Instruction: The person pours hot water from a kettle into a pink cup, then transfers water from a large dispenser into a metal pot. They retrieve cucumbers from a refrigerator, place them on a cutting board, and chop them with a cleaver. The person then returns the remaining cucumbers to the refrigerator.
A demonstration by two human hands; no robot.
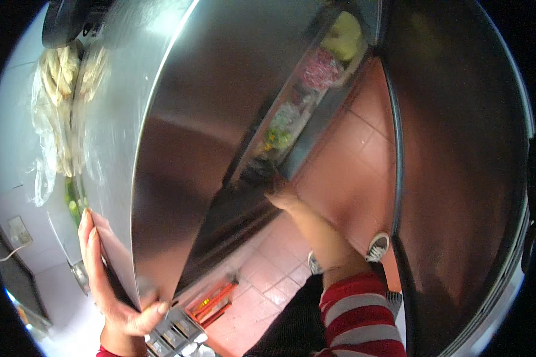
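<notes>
My left hand [116,285] grips the corner of a stainless steel worktop [116,147], fingers along the top and thumb on the front side. Below it, my right hand [281,193] reaches into a dark opening in the steel cabinet [183,169]; its fingers are blurred and in shadow, so what they hold is unclear. Just beyond that hand lies a row of foods: green and yellow pieces [277,137], a clear plastic bag [289,115], a pinkish-red bagged food [320,70] and a large pale yellow-green item [345,36].
An open cabinet door with a black gasket [398,147] stands at right. Pale long food in plastic [58,73] and green vegetables [73,203] lie on the worktop. Red trays [214,303] and a compartmented rack [174,332] stand low, near my shoe [378,247] on the tiled floor [268,250].
</notes>
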